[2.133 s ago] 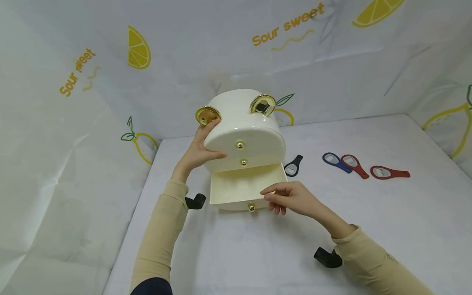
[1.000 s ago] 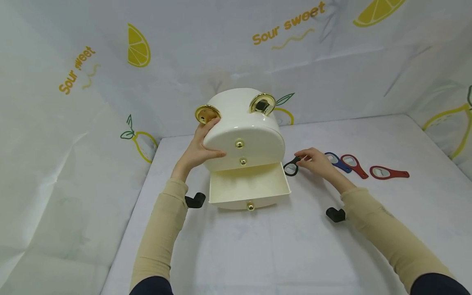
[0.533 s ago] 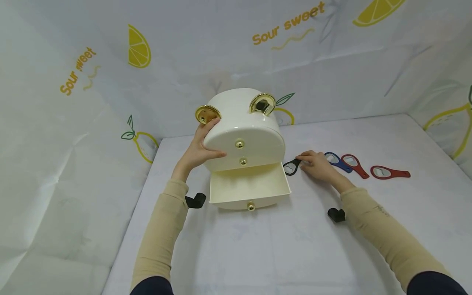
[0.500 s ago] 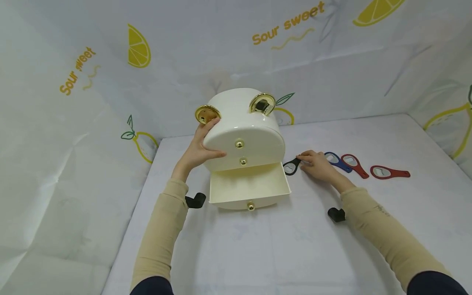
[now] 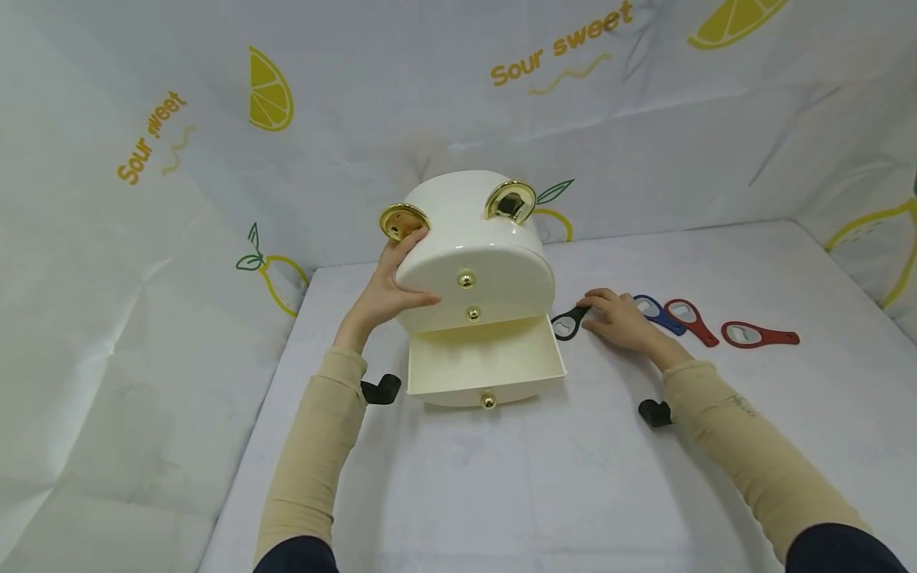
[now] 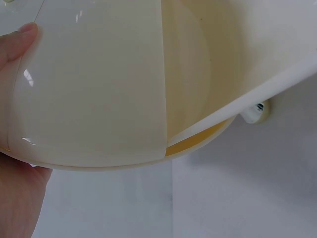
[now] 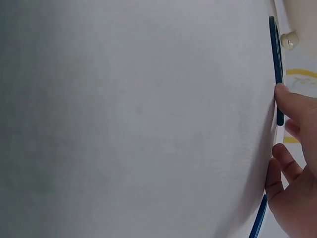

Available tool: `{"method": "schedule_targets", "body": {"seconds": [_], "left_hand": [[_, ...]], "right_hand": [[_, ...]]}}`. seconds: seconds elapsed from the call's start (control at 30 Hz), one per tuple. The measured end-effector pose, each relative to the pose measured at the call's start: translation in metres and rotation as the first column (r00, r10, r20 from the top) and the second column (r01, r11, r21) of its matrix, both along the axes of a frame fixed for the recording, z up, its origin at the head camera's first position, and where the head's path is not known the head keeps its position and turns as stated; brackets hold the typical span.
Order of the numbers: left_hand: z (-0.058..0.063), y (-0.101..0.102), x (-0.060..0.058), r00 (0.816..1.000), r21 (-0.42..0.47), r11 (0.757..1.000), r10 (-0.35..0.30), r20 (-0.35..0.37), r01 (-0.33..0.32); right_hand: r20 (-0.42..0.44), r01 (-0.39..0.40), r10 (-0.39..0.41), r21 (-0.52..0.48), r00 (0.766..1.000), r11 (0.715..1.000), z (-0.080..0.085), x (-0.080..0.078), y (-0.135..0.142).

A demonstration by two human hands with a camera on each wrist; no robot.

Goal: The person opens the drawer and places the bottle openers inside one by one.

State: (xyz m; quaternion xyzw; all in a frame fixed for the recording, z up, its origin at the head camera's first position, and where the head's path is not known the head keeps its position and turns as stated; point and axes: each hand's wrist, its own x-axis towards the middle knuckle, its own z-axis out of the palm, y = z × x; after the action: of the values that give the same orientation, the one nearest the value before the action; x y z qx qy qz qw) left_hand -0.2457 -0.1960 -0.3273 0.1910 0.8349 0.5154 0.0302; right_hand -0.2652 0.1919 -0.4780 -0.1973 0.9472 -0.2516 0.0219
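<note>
A white rounded storage box (image 5: 473,211) with gold knobs and two gold ear-like discs stands on the table. Its bottom drawer (image 5: 483,362) is pulled out, and nothing shows inside. My left hand (image 5: 383,298) grips the box's left side, thumb on the front and fingers up by the left gold disc. To the right of the box, my right hand (image 5: 614,318) pinches the handle of a black bottle opener (image 5: 566,325). In the right wrist view the thumb (image 7: 287,96) lies against the opener's handle (image 7: 276,54), which stays at the table surface.
Right of my right hand lie a blue bottle opener (image 5: 662,315), a red one (image 5: 691,322) partly beside it, and another red one (image 5: 759,334). A white cloth with lemon prints (image 5: 458,95) hangs behind the table (image 5: 501,493).
My right hand has gone from the open drawer's front right corner to the black opener and taken its handle. The left hand keeps its place on the box.
</note>
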Motion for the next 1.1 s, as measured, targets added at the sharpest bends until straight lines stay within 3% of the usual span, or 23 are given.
{"method": "schedule_targets", "body": {"seconds": [0.23,0.43,0.77,0.97,1.1], "left_hand": [[0.001,0.000,0.000,1.000,0.002,1.000,-0.005,-0.008,0.005],[0.001,0.001,-0.001,1.000,0.003,1.000,-0.012,-0.011,0.012],[0.001,0.000,0.000,1.000,0.010,1.000,-0.008,-0.011,0.008],[0.001,0.000,0.000,1.000,0.014,1.000,-0.009,-0.025,0.010],[0.000,0.001,-0.001,1.000,0.012,1.000,-0.015,-0.027,0.016]], "right_hand": [[-0.024,0.012,-0.011,0.059,1.000,0.998,0.003,0.000,-0.003],[-0.032,0.070,-0.070,0.027,0.997,0.997,0.005,0.004,-0.002],[0.144,0.185,-0.166,-0.133,0.976,0.974,0.009,0.013,0.007],[0.206,0.215,-0.172,-0.211,0.963,0.953,0.012,0.019,0.014],[0.282,0.258,-0.165,-0.336,0.945,0.906,0.019,0.027,0.019]]}}
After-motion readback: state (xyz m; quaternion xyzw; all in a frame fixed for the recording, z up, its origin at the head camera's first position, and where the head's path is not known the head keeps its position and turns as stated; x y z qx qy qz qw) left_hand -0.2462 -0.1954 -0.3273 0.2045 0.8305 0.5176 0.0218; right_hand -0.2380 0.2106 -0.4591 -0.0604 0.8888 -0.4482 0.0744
